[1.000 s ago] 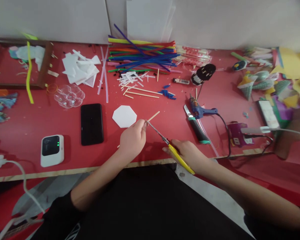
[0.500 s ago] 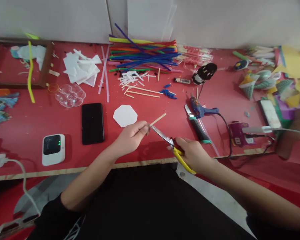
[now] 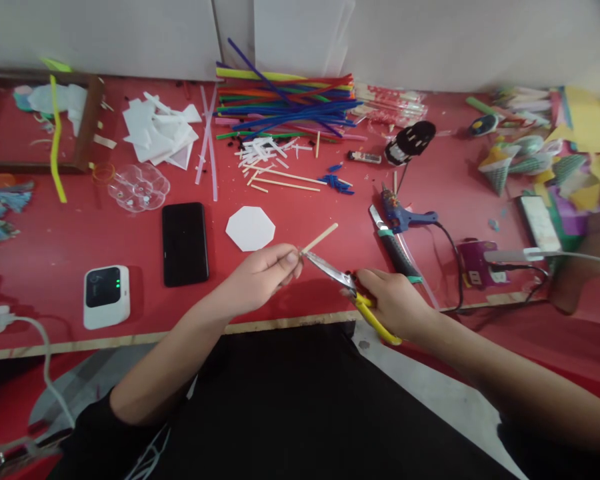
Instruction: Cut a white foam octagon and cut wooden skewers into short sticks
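Observation:
My left hand (image 3: pixel 266 275) pinches one end of a thin pale wooden stick (image 3: pixel 323 236), which points up and to the right. In my right hand (image 3: pixel 399 301) is a pair of yellow-handled scissors (image 3: pixel 330 271). Their blade tips meet the stick right beside my left fingertips; whether the blades are fully closed is too small to tell. Just beyond my left hand, a white octagonal card (image 3: pixel 251 229) lies flat on the red table (image 3: pixel 290 320). Several cut white and wooden stick pieces (image 3: pixel 260 157) are heaped farther back, near small blue pieces (image 3: pixel 337 183).
A black phone (image 3: pixel 185 244) and a white device (image 3: pixel 107 297) lie to the left. Right of the scissors are a utility knife (image 3: pixel 397 253) and a blue glue gun (image 3: pixel 410 217) with its cord. Colourful pipe cleaners (image 3: pixel 285 107) lie along the wall.
My right hand and the scissors have shifted slightly right and down. The stick reaches a little farther up and right, still pinched in my left hand.

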`<state>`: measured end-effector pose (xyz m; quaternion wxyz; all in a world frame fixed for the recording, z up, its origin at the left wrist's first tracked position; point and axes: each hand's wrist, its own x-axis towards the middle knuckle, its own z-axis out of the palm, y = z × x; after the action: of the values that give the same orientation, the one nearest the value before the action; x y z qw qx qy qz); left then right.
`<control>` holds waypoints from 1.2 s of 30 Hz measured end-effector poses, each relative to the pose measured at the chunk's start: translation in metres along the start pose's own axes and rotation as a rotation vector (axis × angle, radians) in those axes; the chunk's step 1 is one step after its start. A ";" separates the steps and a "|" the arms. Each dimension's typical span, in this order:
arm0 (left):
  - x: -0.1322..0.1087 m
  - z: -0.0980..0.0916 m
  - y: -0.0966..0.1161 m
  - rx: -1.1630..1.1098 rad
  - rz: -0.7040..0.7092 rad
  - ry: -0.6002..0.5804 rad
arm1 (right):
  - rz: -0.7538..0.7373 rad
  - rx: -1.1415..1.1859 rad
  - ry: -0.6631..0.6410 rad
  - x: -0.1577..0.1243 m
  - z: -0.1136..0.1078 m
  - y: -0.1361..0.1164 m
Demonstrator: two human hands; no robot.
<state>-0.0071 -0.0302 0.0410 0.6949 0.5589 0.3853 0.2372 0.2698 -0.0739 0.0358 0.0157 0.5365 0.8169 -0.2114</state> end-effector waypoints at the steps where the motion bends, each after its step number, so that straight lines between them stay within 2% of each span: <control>1: 0.002 0.006 -0.001 0.192 0.055 0.166 | 0.054 0.004 -0.011 0.003 0.000 -0.001; 3: 0.007 0.018 -0.006 0.548 0.173 0.440 | 0.130 0.011 -0.010 0.009 0.000 -0.005; 5: 0.012 0.028 -0.013 0.769 0.306 0.636 | 0.150 0.006 0.017 0.013 0.001 -0.008; 7: 0.014 0.031 -0.018 0.863 0.344 0.741 | 0.132 -0.006 0.043 0.013 0.003 -0.010; 8: 0.014 0.030 -0.019 0.864 0.346 0.746 | 0.122 -0.013 0.052 0.013 0.003 -0.010; 10: 0.012 0.024 -0.017 0.791 0.349 0.664 | 0.111 -0.025 0.064 0.010 0.003 -0.010; 13: 0.008 0.013 -0.009 0.597 0.340 0.445 | 0.101 -0.038 0.064 0.005 0.001 -0.008; 15: 0.006 0.007 -0.004 0.484 0.307 0.339 | 0.091 -0.041 0.057 0.002 -0.001 -0.008; 20: 0.002 -0.001 0.000 0.219 0.170 0.153 | 0.057 -0.039 0.049 -0.002 -0.007 -0.009; 27: -0.001 -0.008 -0.001 -0.324 0.017 -0.149 | -0.053 -0.018 0.070 -0.002 -0.016 -0.006; 31: -0.006 -0.010 0.003 -0.459 -0.151 -0.321 | -0.110 0.005 0.054 -0.004 -0.021 -0.008; 34: -0.011 -0.012 0.006 -0.496 -0.209 -0.452 | -0.149 -0.007 0.071 -0.007 -0.025 -0.011; 36: -0.014 -0.012 0.010 -0.434 -0.163 -0.418 | -0.136 -0.021 0.069 -0.007 -0.028 -0.012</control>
<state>-0.0240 -0.0308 0.0529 0.8789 0.4014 0.2181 0.1372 0.2675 -0.0746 0.0669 -0.0214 0.4867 0.8535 -0.1847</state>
